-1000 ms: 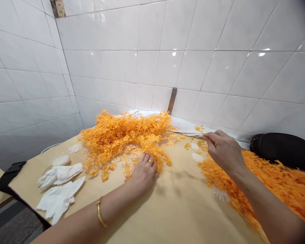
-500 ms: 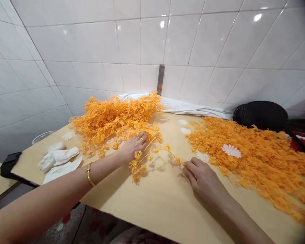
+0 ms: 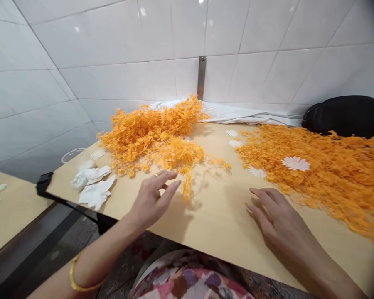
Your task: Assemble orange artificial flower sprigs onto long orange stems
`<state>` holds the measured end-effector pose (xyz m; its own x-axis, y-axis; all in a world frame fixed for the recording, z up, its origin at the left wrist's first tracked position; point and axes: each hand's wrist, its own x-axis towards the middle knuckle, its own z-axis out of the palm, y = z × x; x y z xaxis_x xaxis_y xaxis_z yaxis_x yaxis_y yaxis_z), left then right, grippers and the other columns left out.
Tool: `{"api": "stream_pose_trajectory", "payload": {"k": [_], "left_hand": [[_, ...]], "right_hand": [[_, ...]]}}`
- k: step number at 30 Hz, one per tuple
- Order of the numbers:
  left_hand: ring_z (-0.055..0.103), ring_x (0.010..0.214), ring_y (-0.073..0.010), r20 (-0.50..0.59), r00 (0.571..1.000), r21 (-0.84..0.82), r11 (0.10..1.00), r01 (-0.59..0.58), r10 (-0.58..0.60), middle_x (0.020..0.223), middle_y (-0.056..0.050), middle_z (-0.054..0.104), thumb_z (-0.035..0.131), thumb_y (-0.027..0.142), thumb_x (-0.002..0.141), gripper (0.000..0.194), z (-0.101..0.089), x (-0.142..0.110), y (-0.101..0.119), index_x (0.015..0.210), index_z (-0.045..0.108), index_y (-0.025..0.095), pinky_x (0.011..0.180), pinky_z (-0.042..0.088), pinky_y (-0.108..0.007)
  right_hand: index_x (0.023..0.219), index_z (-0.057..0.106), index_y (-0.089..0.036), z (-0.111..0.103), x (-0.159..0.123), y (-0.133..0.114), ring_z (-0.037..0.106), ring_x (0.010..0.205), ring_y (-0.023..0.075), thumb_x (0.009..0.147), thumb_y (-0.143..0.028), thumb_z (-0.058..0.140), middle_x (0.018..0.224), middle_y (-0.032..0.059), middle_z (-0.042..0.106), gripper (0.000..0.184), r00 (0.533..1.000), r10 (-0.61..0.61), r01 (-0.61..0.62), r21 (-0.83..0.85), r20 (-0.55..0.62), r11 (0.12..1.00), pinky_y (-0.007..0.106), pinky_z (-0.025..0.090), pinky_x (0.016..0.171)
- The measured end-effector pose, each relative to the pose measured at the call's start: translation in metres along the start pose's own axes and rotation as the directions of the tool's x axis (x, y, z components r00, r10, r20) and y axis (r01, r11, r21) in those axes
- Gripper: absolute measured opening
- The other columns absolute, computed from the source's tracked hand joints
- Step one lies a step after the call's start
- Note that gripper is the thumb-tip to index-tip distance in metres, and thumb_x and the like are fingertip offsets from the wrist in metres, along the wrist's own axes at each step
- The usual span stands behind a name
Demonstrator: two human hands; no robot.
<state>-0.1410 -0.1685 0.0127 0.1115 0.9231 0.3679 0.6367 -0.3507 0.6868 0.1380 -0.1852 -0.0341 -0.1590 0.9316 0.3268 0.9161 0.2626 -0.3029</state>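
My left hand [image 3: 154, 199] is over the table with thumb and fingers apart and nothing between them. Just beyond it lies a heap of orange artificial flower sprigs [image 3: 149, 133], with one loose sprig [image 3: 187, 187] hanging off its near side by my fingertips. My right hand [image 3: 274, 211] hovers low above the bare wood-coloured table [image 3: 212, 220], thumb and fingers spread, holding nothing. To its right spreads a second, flatter pile of orange sprigs [image 3: 327, 170]. A white daisy-shaped petal piece [image 3: 295, 163] rests on that pile.
Crumpled white cloths or tissues [image 3: 96, 193] lie at the table's left end. A black rounded case [image 3: 345, 115] sits at the back right. White fabric [image 3: 237, 113] runs along the tiled wall, below a metal strip [image 3: 201, 78]. Another table [image 3: 15, 211] stands at left.
My right hand drew an orange sprig from the right side towards the left heap, then let it go. My left hand has pulled back from the heap and opened. The view has tilted down.
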Motion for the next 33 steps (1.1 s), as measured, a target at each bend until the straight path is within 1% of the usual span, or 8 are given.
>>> {"api": "stream_pose_trajectory", "payload": {"k": [6,11,16,19,22,27,30,33], "left_hand": [[0.055,0.072,-0.0145,0.046,0.941,-0.373,0.868,0.327,-0.335,0.081,-0.006,0.06,0.058,0.041,0.067,0.053,0.042,0.006,-0.009,0.11,0.05,0.011,0.062,0.043,-0.024],[0.045,0.048,-0.0075,0.106,0.935,-0.528,0.778,0.34,-0.338,0.052,0.002,0.05,0.058,0.022,0.067,0.011,0.064,0.03,-0.009,0.067,0.056,0.012,0.048,0.035,-0.019],[0.056,0.052,-0.0112,0.611,0.729,-0.708,0.199,0.677,-0.307,0.063,-0.008,0.061,0.054,0.018,0.068,0.011,0.077,0.016,0.021,0.068,0.057,0.008,0.052,0.042,-0.021],[0.059,0.055,-0.0128,0.747,0.634,-0.644,0.023,0.765,-0.201,0.066,-0.01,0.062,0.056,0.019,0.067,0.017,0.09,-0.001,0.039,0.076,0.06,0.005,0.053,0.044,-0.02],[0.06,0.053,-0.0139,0.778,0.614,-0.613,0.051,0.788,-0.133,0.062,-0.009,0.062,0.061,0.022,0.064,0.021,0.101,-0.012,0.047,0.077,0.06,0.006,0.051,0.044,-0.021],[0.061,0.064,-0.0171,0.865,0.502,-0.459,0.361,0.812,-0.029,0.075,-0.01,0.063,0.073,0.023,0.05,0.037,0.09,-0.001,0.041,0.081,0.061,0.009,0.053,0.045,-0.023],[0.059,0.071,-0.0165,0.784,0.598,-0.492,0.421,0.762,-0.166,0.079,-0.009,0.062,0.073,0.032,0.05,0.038,0.083,0.016,0.033,0.079,0.06,0.012,0.055,0.045,-0.023],[0.058,0.067,-0.0137,0.71,0.655,-0.554,0.369,0.746,-0.259,0.075,-0.007,0.061,0.069,0.04,0.056,0.035,0.092,0.028,0.034,0.075,0.06,0.012,0.055,0.044,-0.023]], "right_hand": [[0.102,0.052,-0.021,0.003,-0.011,-0.019,0.051,0.095,0.0217,0.082,-0.032,0.04,0.102,0.0087,0.053,0.026,0.995,-0.069,0.077,0.125,-0.072,0.989,0.033,0.043,0.079],[0.097,0.055,-0.021,0.0,-0.005,-0.038,0.054,0.091,0.0197,0.081,-0.031,0.041,0.097,0.0077,0.056,0.024,0.998,-0.055,0.064,0.316,-0.036,0.947,0.03,0.046,0.075],[0.096,0.056,-0.02,0.002,0.008,-0.048,0.057,0.086,0.0191,0.08,-0.04,0.042,0.093,0.0071,0.059,0.029,0.987,0.155,-0.15,0.592,0.043,0.792,0.027,0.047,0.068],[0.101,0.053,-0.018,0.009,0.013,-0.048,0.058,0.077,0.0174,0.08,-0.045,0.04,0.085,0.0059,0.061,0.037,0.965,0.204,-0.254,0.766,0.162,0.591,0.027,0.046,0.066],[0.103,0.051,-0.017,0.015,0.013,-0.045,0.057,0.07,0.0158,0.077,-0.045,0.046,0.081,0.0044,0.061,0.039,0.951,0.218,-0.3,0.817,0.217,0.493,0.026,0.045,0.06],[0.091,0.056,-0.018,0.007,0.003,-0.032,0.055,0.076,0.0166,0.079,-0.031,0.045,0.085,0.0051,0.06,0.021,0.963,0.27,-0.226,0.612,0.022,0.758,0.028,0.043,0.068],[0.092,0.056,-0.017,0.001,-0.002,-0.026,0.053,0.085,0.0188,0.079,-0.025,0.044,0.091,0.0071,0.059,0.019,0.963,0.237,-0.154,0.459,-0.129,0.875,0.031,0.04,0.076],[0.095,0.055,-0.018,0.002,-0.006,-0.027,0.054,0.086,0.0185,0.08,-0.022,0.041,0.094,0.0072,0.059,0.021,0.973,0.208,-0.133,0.502,-0.098,0.855,0.031,0.041,0.076]]}}
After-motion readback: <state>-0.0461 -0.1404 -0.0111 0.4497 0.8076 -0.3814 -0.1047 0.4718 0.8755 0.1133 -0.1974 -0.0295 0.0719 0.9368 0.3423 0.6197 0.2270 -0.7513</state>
